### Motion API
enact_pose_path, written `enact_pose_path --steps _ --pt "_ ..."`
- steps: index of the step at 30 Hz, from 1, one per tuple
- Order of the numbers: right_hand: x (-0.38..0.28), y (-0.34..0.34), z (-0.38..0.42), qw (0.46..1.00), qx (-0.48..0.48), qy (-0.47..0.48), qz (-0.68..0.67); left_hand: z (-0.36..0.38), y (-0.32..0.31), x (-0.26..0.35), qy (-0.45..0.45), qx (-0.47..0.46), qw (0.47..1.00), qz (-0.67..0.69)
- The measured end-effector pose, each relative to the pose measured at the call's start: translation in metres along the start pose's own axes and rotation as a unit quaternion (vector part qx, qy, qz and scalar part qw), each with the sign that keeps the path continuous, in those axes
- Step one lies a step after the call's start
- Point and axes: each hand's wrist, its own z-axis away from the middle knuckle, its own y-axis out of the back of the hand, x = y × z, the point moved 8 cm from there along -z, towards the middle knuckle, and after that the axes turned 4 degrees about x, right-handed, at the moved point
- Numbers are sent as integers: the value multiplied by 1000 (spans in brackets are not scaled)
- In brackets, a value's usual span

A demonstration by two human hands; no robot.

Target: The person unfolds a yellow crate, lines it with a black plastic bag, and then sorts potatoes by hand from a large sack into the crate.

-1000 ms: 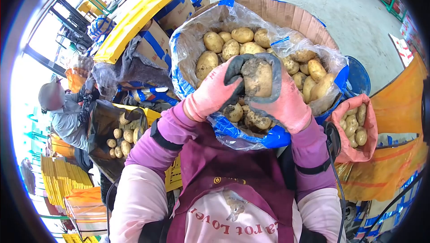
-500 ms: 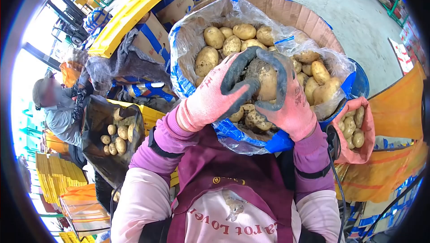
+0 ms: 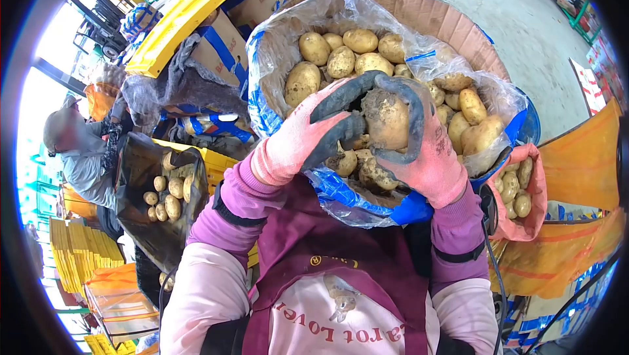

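A dirt-streaked potato (image 3: 388, 119) is held up over the open box (image 3: 341, 188), which has a plastic liner and blue tape. My right hand (image 3: 429, 149), in a pink glove with dark grey fingers, curls round its right side, thumb underneath. On the other side, my left hand (image 3: 311, 126), gloved alike, has its thumb and fingers apart. Its upper fingertips reach the top of the potato, and a gap shows between its palm and the potato. Below and behind both hands, several loose potatoes (image 3: 372, 63) lie in the liner, partly hidden by the gloves.
A pink sack (image 3: 534, 214) of potatoes stands on the right beside orange sheeting (image 3: 583, 158). To the left, a person (image 3: 82, 158) stands near a dark bag (image 3: 144, 204) holding potatoes. A yellow beam (image 3: 190, 21) and taped cartons (image 3: 252, 1) are at the upper left.
My left hand has drawn slightly left, its thumb coming away from the potato. The potato has turned a little in my right hand, showing more of its surface.
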Motion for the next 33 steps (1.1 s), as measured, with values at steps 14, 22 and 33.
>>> enact_pose_path --steps 14,22,33 --pt "4 -7 1 987 -41 -75 -140 1 -1 15 -206 106 923 -308" --pt "0 -7 0 1000 -20 -21 5 -11 -8 11 -63 2 995 -74" --pt "1 2 -2 999 27 23 33 -5 -6 14 -100 -14 995 11"
